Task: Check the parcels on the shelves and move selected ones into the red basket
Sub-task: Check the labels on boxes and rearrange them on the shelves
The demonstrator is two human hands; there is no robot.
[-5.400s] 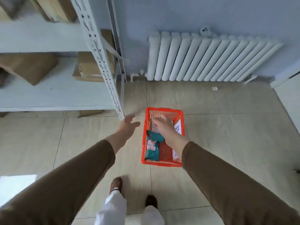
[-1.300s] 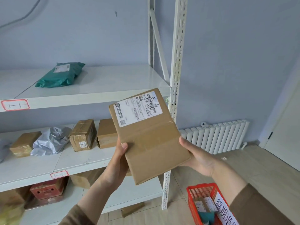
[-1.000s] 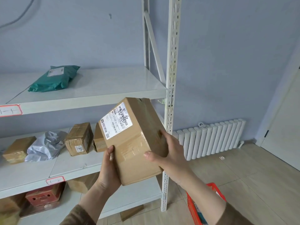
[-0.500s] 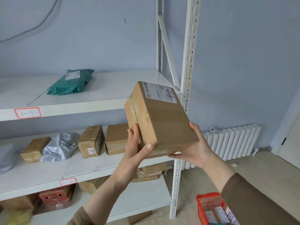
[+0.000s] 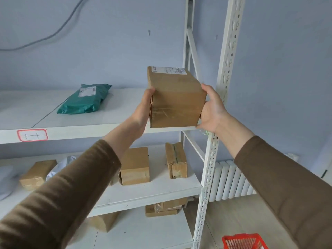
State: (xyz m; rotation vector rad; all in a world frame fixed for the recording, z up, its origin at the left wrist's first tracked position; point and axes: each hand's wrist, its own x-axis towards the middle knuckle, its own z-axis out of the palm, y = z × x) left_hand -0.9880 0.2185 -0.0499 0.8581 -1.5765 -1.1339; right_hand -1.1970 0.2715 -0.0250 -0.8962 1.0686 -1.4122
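At top shelf (image 5: 111,129) right end: your left hand (image 5: 143,109) and right hand (image 5: 211,110) clasp cardboard box (image 5: 175,99) by its sides, steadying it, label up.

Seven cardboard boxes (image 5: 175,97), one green mailer (image 5: 84,99), one red basket (image 5: 244,241), two hands (image 5: 143,108).

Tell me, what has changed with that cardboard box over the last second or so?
The cardboard box has been turned so its label faces up and raised to the right end of the top shelf, its lower edge about level with the shelf's front edge. The left hand and right hand still hold its sides. The green parcel has stayed put.
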